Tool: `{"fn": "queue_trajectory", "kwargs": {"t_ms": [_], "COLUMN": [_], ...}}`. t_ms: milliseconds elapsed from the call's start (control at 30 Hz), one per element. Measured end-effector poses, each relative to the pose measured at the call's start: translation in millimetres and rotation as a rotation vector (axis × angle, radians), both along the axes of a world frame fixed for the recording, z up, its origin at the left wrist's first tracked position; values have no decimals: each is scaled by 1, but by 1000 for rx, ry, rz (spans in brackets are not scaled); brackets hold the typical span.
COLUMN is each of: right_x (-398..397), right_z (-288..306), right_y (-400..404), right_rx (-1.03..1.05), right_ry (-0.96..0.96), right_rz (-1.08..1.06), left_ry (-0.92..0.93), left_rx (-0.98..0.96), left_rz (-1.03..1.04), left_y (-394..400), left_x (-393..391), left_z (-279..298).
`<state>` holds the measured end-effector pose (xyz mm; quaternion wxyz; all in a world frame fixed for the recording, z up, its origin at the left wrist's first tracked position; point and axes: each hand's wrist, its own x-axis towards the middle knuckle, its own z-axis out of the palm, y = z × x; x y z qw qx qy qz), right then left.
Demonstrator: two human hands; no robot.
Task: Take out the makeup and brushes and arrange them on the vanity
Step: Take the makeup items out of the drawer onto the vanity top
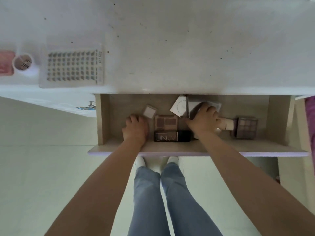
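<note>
Head view | left hand (136,126) curled, contents unclear | right hand (203,117) grips packet (207,105) | lift yours clear of drawer (196,145) wall.

A clear gridded tray (72,67), a white cup (23,63) and a pink box (6,63) stand together.

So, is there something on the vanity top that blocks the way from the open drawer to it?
Nothing visible blocks it. The vanity top directly behind the drawer is bare; the clear grid box, a small cup and a pink item stand only at its left end.
</note>
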<state>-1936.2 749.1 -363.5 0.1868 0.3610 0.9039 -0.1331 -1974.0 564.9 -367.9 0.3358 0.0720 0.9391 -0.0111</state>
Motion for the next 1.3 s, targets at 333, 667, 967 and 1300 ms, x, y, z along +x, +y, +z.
{"fn": "queue_trajectory", "kwargs": {"t_ms": [333,667,967,1300], "right_x": [25,-20,-106,-107], "right_z": [31,129,123,114], "right_y": [4,1,5,16], "right_rx": [-186,-174,-190,-267], "right_ry": [108,540,345,270], "right_rz": [212,775,975,962], "left_ry": [92,476,242,256], "left_rx": [94,419,212,213], "left_rz": [-65,-138,-162,-124], "left_y": [-9,-25,-11,3], "left_x": [1,-59,-122,-121], "left_z": [18,140,138,131]}}
